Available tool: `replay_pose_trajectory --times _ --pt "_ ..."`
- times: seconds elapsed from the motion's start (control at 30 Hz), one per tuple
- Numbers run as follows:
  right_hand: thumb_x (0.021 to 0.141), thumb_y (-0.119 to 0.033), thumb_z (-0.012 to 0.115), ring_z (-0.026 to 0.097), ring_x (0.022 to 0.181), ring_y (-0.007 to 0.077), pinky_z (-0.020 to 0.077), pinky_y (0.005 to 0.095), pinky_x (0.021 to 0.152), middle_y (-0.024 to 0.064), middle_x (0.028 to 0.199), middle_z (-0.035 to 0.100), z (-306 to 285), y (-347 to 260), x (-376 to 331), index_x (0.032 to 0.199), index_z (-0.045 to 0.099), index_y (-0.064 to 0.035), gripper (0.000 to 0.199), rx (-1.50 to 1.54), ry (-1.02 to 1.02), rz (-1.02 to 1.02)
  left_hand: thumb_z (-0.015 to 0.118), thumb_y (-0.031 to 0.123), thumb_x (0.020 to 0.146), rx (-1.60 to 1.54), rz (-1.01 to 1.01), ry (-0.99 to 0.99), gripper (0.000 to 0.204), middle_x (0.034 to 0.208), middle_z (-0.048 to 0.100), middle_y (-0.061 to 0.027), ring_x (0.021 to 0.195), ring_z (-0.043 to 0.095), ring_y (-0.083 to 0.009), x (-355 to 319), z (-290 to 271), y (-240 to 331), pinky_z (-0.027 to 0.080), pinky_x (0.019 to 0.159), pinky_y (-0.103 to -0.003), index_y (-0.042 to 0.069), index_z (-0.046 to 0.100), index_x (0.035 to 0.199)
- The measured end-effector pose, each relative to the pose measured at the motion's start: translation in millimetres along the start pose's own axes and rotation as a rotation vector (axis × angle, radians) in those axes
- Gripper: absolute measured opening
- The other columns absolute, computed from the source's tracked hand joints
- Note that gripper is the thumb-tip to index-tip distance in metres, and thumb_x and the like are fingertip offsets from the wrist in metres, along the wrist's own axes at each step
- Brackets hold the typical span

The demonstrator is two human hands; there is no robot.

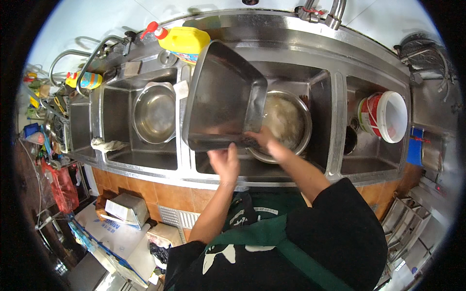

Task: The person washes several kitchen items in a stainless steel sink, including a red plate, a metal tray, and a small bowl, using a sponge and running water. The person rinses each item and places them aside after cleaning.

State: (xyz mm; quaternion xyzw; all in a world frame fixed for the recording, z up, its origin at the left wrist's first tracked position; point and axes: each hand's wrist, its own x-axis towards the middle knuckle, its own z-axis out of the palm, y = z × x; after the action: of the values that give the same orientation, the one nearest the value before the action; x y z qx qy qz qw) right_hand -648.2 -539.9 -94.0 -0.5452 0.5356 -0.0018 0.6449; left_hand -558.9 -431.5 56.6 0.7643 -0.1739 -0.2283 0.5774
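Observation:
A deep rectangular dark metal pan is tilted over the middle sink, with its hollow side toward me. At its near rim, my left hand is closed, thumb up; part of its fingers is hidden. My right hand grips the pan's near right corner. Partly behind the pan, a round steel basin stands in the sink, with cloudy, foamy water inside. Just beyond the pan's far left corner is a yellow jug with a red pump top.
In the left sink sits another steel basin; a rag hangs over its near edge. A white bucket lies tipped in the right sink. Faucets line the back wall. Cartons stand below left.

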Motion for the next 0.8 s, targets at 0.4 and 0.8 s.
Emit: replay_pose_trajectory --times 0.4,0.8 --pt "0.065 -0.024 0.080 0.059 0.075 0.0205 0.0472 0.0359 0.062 0.0167 0.086 0.063 -16 -40 32 0.093 0.056 0.0071 0.048 0.176 0.428 -0.105 0.049 -0.003 0.070 0.113 -0.112 -0.024 0.045 0.107 0.056 -0.0202 0.101 0.056 -0.0267 0 9 -60 0.040 0.089 -0.030 -0.006 0.045 0.114" --pt "0.071 -0.023 0.077 0.061 0.076 0.0183 0.0488 0.0320 0.068 0.0106 0.087 0.064 -33 -38 13 0.100 0.059 0.0023 0.042 0.105 0.204 0.165 0.051 0.001 0.070 0.245 -0.230 -0.166 0.050 0.100 0.060 -0.0229 0.092 0.060 -0.0341 5 -9 -54 0.046 0.081 -0.035 -0.006 0.044 0.118"
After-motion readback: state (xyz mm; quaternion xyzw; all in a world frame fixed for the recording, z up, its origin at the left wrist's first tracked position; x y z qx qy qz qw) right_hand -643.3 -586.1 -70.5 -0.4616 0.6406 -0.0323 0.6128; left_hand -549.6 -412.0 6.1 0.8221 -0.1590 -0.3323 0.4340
